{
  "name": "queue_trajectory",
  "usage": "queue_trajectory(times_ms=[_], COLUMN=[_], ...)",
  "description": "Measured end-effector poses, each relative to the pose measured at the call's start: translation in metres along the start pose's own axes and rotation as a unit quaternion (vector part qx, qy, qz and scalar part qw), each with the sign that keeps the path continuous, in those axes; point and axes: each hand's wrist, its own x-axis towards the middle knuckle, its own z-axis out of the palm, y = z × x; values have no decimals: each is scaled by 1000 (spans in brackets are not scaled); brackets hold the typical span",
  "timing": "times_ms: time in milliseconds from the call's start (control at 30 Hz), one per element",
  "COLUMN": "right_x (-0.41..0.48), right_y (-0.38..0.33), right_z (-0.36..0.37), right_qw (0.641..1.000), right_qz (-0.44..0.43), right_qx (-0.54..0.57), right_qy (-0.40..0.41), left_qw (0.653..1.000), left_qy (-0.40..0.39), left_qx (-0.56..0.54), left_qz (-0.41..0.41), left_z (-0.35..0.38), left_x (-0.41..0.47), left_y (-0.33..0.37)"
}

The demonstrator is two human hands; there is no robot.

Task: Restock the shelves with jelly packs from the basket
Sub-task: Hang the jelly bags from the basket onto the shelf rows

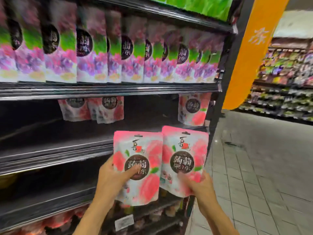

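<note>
I hold two pink peach jelly packs upright in front of the shelves. My left hand (112, 180) grips the left pack (145, 150) near its lower edge, thumb across the front. My right hand (200, 185) pinches the bottom of the right pack (184, 146). Both packs hover before the middle shelf (55, 150), which is mostly bare. A few matching peach packs stand at its back: two near the centre (103, 109) and one at the right end (193, 107). The basket is out of sight.
Purple grape jelly packs (101, 48) fill the shelf above. Green packs (199, 5) sit on the top shelf. Red packs (55, 221) lie on the lowest shelf. An orange sign (250, 53) hangs right of the shelf end. A tiled aisle (262, 167) opens to the right.
</note>
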Motion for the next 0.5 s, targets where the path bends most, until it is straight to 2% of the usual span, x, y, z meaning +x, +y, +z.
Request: queue_trajectory(times_ms=[300, 500], right_x=[83, 132], right_y=[-48, -55], right_z=[-21, -22], right_qw=[992, 991], right_qz=[-123, -130], right_qx=[-5, 19], right_qy=[-15, -25], left_qw=[998, 998], left_qy=[-21, 13], left_qx=[-63, -45], left_qz=[18, 30], left_z=[55, 80], left_x=[52, 78], left_y=[50, 61])
